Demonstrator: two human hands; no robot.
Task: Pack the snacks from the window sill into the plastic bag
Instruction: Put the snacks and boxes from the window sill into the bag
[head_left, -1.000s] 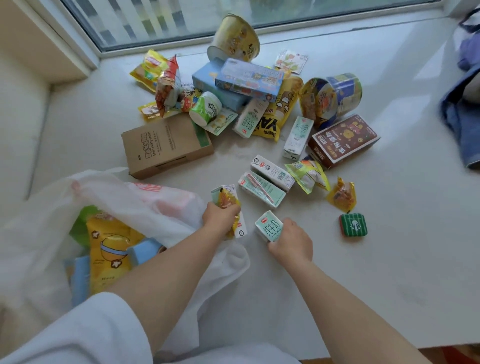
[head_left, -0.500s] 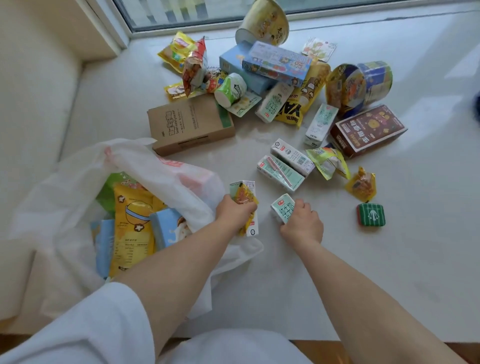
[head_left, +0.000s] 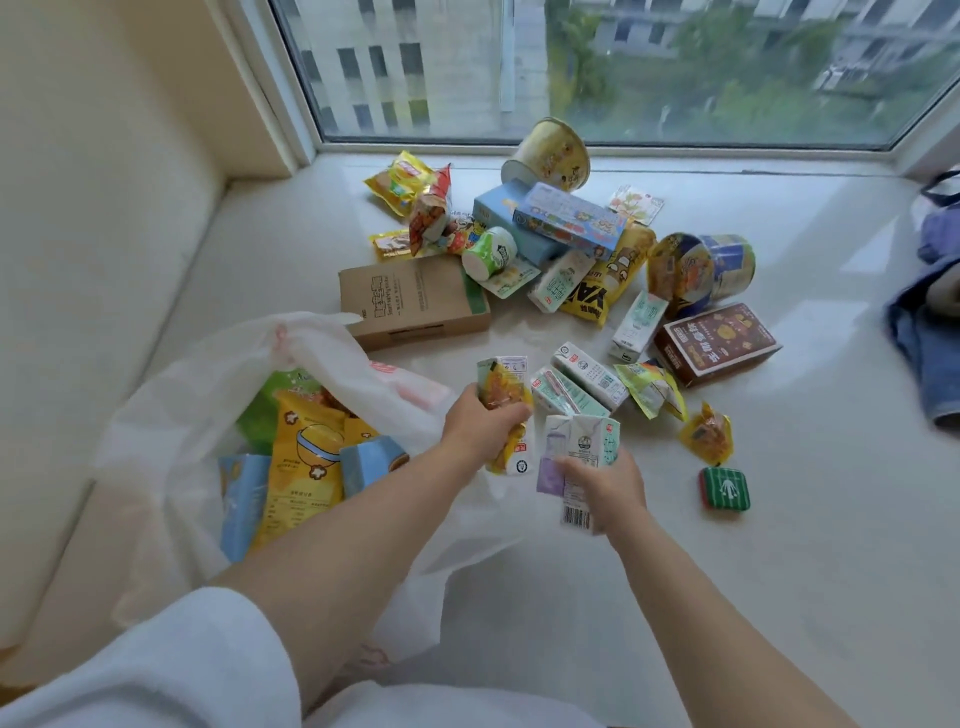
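Where the window sill (head_left: 779, 545) meets the cream wall on the left, the white plastic bag (head_left: 171, 415) lies slumped with its mouth gaping, and inside it I can see a yellow popcorn pouch (head_left: 304, 467), a pale blue box (head_left: 366, 462) and something green behind them. Just right of the bag's rim, the left hand (head_left: 480, 426) has its fingers curled round a yellow drink carton (head_left: 506, 395), held upright at the edge of the bag's opening. Right beside it, the right hand (head_left: 608, 486) grips a white and mint drink carton (head_left: 579, 457), lifted off the sill with its barcode end toward the wrist. Beyond both hands the rest of the snacks sit in a loose heap: a brown cardboard box (head_left: 410, 301) lying flat, two more small cartons (head_left: 582, 382) side by side, a blue box (head_left: 569, 221) stacked on another, and a yellow cup (head_left: 550, 153) tipped over near the glass. Further right come a blue and yellow noodle tub (head_left: 701, 270) on its side, a dark red box (head_left: 717, 343), a crumpled yellow wrapper (head_left: 709, 434) and a small green tin (head_left: 724, 488). Blue cloth (head_left: 930, 322) lies at the far right edge.
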